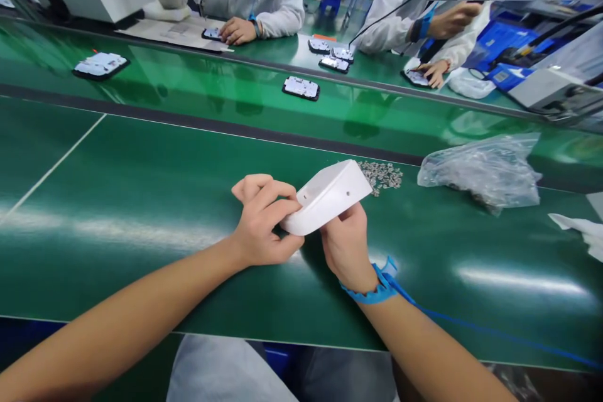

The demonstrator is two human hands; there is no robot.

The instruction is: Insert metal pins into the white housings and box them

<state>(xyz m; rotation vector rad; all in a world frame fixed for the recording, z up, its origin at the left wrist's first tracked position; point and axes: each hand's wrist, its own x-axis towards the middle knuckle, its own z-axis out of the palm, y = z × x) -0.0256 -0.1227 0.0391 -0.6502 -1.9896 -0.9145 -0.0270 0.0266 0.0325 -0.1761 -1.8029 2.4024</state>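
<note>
Both my hands hold a white plastic housing [330,198], tilted above the green table. It has a rounded near end and a small hole in its side. My left hand [266,220] pinches the rounded end between thumb and fingers. Under the other end, my right hand [347,242] is closed on the housing, its fingertips partly hidden behind it. A blue wrist strap [372,289] with a cord circles my right wrist. Just behind the housing lies a pile of small metal parts [384,176], partly covered by it in this view.
A clear plastic bag [483,169] lies to the right, with white tissue [581,232] beyond it. Past a dark rail, a green belt [211,91] carries device boards [301,87]. Across it, one co-worker's hand [239,31] touches a board; another person works at the right.
</note>
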